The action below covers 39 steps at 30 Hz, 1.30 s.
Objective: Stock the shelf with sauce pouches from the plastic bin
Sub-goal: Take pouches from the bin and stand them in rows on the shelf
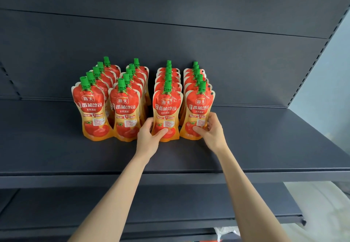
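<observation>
Pouches stand on the shelf in four rows running near to far, set back from its near edge. Each is upright, long axis vertical, with the green cap up and the printed face toward the near side. Bodies are red above and orange below, with a waisted outline and a tomato picture low on the front.

The left hand grips the third front pouch at its lower left, thumb across the face and fingers round the edge. The right hand grips the fourth front pouch at its lower right in the same way. Both pouches lie directly beyond the hands, one to each.

Their bases sit about level with the two left rows. The coming move is probably a small squaring-up and release, where letting go unevenly could tip these soft packs. The bin is not in view.
</observation>
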Motion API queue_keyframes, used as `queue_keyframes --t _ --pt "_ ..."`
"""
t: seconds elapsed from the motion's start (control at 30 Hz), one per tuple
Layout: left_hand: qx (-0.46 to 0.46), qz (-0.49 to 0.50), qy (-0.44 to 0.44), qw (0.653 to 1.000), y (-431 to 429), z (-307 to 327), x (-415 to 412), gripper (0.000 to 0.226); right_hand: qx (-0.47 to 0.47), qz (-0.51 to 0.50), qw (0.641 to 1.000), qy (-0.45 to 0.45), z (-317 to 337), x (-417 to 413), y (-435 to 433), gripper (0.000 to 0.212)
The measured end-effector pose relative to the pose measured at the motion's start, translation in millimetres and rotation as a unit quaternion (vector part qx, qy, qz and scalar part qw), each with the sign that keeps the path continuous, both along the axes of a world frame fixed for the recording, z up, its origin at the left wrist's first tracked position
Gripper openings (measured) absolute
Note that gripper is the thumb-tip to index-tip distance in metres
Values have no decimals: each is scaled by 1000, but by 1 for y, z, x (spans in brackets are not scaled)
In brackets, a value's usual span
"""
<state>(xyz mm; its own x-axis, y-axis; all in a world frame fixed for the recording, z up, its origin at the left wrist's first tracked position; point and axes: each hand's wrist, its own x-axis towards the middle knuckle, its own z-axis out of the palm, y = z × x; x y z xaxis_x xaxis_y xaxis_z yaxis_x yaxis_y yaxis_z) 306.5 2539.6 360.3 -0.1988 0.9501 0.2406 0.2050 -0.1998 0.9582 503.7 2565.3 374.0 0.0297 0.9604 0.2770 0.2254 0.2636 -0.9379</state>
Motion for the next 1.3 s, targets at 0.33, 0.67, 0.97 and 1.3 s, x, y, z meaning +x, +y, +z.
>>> queue_keyframes --t 0.33,0.67,0.97,1.3 --pt "16 30 47 998 -3 4 5 38 -2 2 1000 -21 -1 2 2 43" --pt "4 34 70 997 -6 7 7 44 -13 12 999 -45 4 3 -1 39" --pt "-2 90 103 991 -32 6 15 60 -7 -79 992 -101 2 7 -32 54" --pt "102 1 113 988 -97 17 72 28 8 -182 981 -59 -1 56 -133 16"
